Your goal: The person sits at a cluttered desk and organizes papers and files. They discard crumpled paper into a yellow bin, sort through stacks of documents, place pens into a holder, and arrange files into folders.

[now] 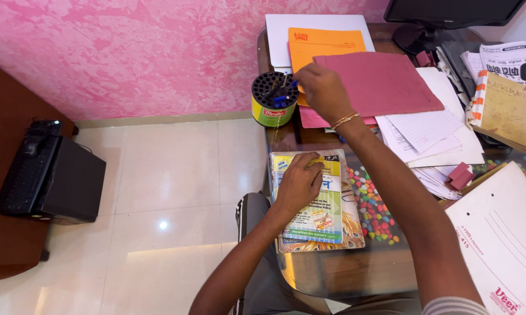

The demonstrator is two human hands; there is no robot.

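My left hand (298, 184) rests flat on a stack of colourful books (331, 210) at the near left corner of the glass desk (345, 271), with something small and yellow under its fingertips. My right hand (323, 88) reaches out to a round black and yellow pen holder (274, 101) at the desk's left edge. Its fingers pinch a blue pen (292, 85) at the holder's rim. A thread bracelet circles that wrist.
Red (385, 81) and orange (324, 46) folders lie behind the right hand, over a white laptop (277, 35). Loose papers, a brown book (508, 111), newspapers and a monitor base fill the right. Coloured beads (374, 207) show under the glass. A black box (53, 169) stands on the floor at left.
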